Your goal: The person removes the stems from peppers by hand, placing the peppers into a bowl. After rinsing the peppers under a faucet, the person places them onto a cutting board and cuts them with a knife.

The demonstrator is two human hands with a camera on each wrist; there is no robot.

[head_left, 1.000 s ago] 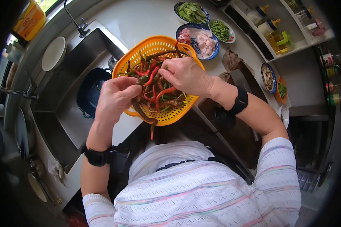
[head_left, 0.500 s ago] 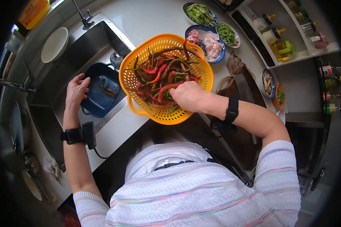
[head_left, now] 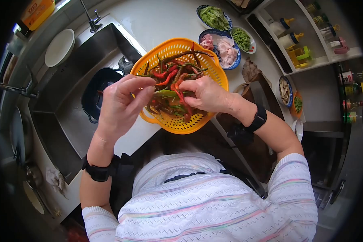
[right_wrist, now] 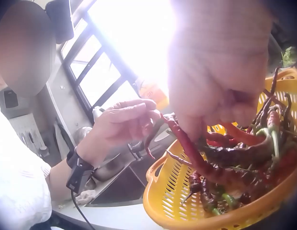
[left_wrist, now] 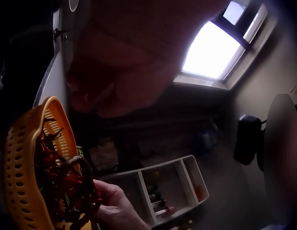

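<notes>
A yellow perforated basket (head_left: pixel 184 126) holds a heap of red, dark and green chili peppers (head_left: pixel 162 75). Over the heap, my right hand (head_left: pixel 209 94) pinches a chili pepper with thumb and forefinger. In the right wrist view a long red chili pepper (right_wrist: pixel 187 143) slants from beneath this hand toward the other. My left hand (head_left: pixel 123 99) is over the basket's left side, thumb and forefinger bent toward each other with a gap between their tips. Those fingertips are right by the end of a green chili pepper (head_left: pixel 164 93).
A dark blue basin (head_left: pixel 93 94) stands in the metal sink (head_left: pixel 70 121) on the left. Along the counter behind the basket are plates of sliced greens (head_left: pixel 213 17), raw meat (head_left: pixel 227 54) and chopped green pieces (head_left: pixel 241 39). A bottle rack (head_left: pixel 298 36) stands at the right.
My left hand went from the basket to the blue basin, where a dark pepper shows, then came back over the basket. My right hand has lifted slightly from the heap with a pepper.
</notes>
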